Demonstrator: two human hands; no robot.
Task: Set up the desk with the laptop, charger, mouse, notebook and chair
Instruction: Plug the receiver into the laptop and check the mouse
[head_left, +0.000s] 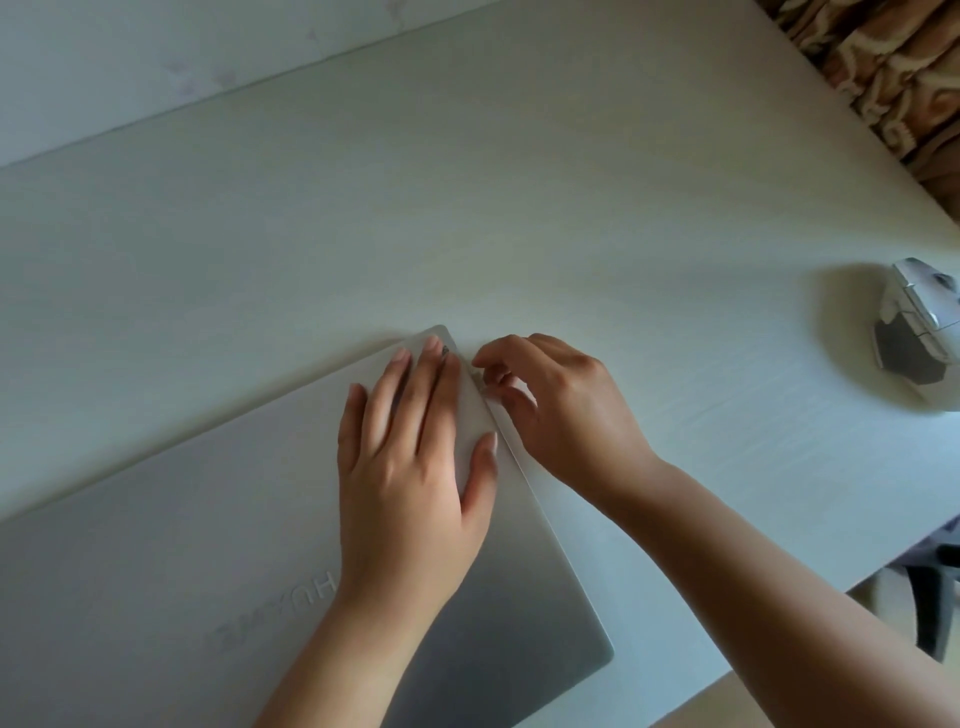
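Closed laptop, matte silver, rounded corners, lies flat on the pale wood-grain counter; embossed lid lettering only partly legible. Left hand rests flat on lid, fingers straight, slightly apart. Right hand, fingers curled at lid's side edge; grip unclear. White-and-grey angular mouse well apart, at right.

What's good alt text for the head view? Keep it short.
A person's left hand presses flat on the lid of a closed silver laptop on a white desk, while the right hand curls its fingers at the lid's right edge. A white and grey mouse lies apart, far right.
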